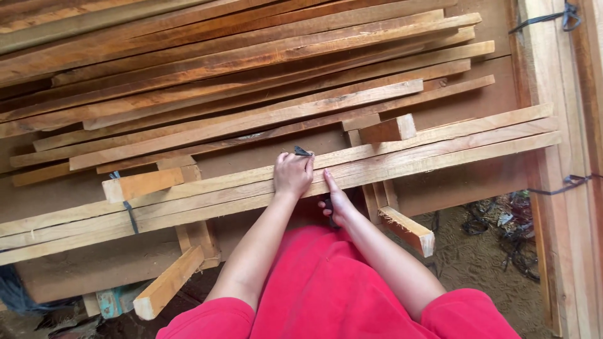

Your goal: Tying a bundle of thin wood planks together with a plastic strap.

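The left hand [293, 174] grips a small dark tool [303, 151] atop the bundled pale slats [440, 147]. The right hand [337, 202] presses open fingers against the slats' near edge, a dark object beneath its palm. The slats run left to right, rising slightly rightward.

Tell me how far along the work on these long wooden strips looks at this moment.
Already done: a dark band binds the long pale strips near their left end. In hand: the left hand is closed on a small dark piece on top of the strips, and the right hand presses their near edge. Left: no band shows here or further right, and the darker planks behind lie loose.
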